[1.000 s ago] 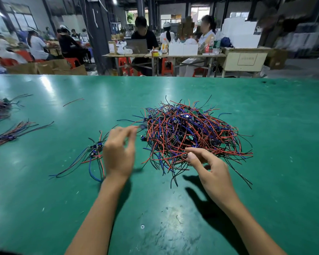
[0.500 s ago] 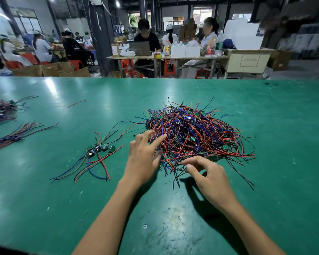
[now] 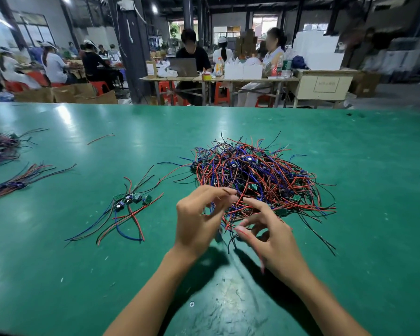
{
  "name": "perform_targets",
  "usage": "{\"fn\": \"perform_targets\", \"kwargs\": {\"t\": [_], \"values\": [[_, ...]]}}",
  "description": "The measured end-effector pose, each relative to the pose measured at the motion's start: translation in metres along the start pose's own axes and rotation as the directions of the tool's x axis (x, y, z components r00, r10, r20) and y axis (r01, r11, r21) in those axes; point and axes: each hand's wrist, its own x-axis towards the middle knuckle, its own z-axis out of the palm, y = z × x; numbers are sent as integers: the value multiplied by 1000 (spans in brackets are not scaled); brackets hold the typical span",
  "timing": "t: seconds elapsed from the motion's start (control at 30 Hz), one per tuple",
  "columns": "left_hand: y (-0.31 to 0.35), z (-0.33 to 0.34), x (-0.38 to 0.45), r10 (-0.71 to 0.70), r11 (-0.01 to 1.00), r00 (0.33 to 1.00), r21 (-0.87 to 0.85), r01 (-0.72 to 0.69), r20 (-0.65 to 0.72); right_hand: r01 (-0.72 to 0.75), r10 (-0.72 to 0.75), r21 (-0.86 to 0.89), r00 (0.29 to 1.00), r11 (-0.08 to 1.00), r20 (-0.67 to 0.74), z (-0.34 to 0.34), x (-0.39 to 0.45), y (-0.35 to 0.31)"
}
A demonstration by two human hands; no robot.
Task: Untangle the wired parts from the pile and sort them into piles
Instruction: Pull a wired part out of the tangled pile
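we're at pile's near edge | L hand (image 3: 194, 221) pinching wire ends, R hand (image 3: 269, 236) pinching red wire (image 3: 251, 241) | tangled pile (image 3: 260, 180) just beyond both grips | wire runs back toward us | hands equally near

Two hands are being seen over the green table (image 3: 349, 238): one left hand (image 3: 194, 224) and one right hand (image 3: 274, 241). One large tangled pile (image 3: 260, 178) of red, blue and black wired parts is being shown in the middle; its parts are too knotted to be counted. One small sorted group (image 3: 129, 202) is being shown to its left, in which about five small circuit boards are being made out. Two further bundles are being seen at the far left edge, a nearer bundle (image 3: 17, 183) and a farther bundle (image 3: 0, 146). One loose red wire (image 3: 101, 139) is being seen lying alone.
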Motion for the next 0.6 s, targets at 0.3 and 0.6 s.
{"fn": "perform_targets", "kwargs": {"t": [0.3, 0.6], "values": [[10, 15, -4, -279, 935, 907, -128, 332, 316, -34, 22, 222, 998, 974, 57, 7, 6, 1], [10, 8, 0, -388, 877, 798, -82, 473, 462, -367, 383, 535, 920, 761, 86, 2, 10, 0]]}}
